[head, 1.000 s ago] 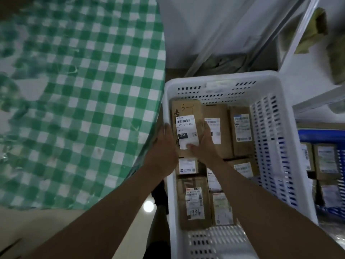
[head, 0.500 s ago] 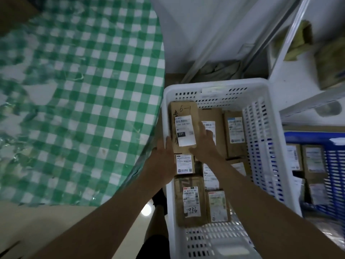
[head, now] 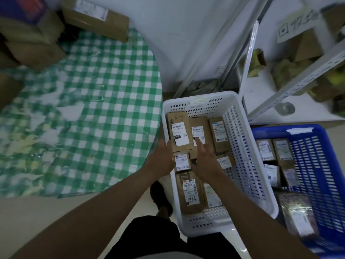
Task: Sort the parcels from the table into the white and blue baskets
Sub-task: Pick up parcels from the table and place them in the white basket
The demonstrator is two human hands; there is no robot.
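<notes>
The white basket (head: 202, 97) stands on the floor right of the table and holds several brown parcels with white labels. The parcel marked "6-1" (head: 178, 132) lies flat in its far left corner. My left hand (head: 162, 158) hovers at that parcel's near left edge, fingers relaxed and just touching it. My right hand (head: 205, 161) is over the basket's middle with fingers spread, its forefinger over the neighbouring parcel (head: 199, 135). Neither hand holds anything. The blue basket (head: 317, 135) stands to the right with more parcels inside.
The round table with a green checked cloth (head: 89, 113) fills the left; brown boxes (head: 97, 17) are piled at its far edge. A white metal shelf (head: 276, 101) with clutter stands behind the baskets. My legs and a shoe (head: 160, 195) are between table and white basket.
Both hands have let go of the "6-1" parcel and drawn back toward me; it now lies in the white basket. My view has lifted, showing the table's boxes and the blue basket.
</notes>
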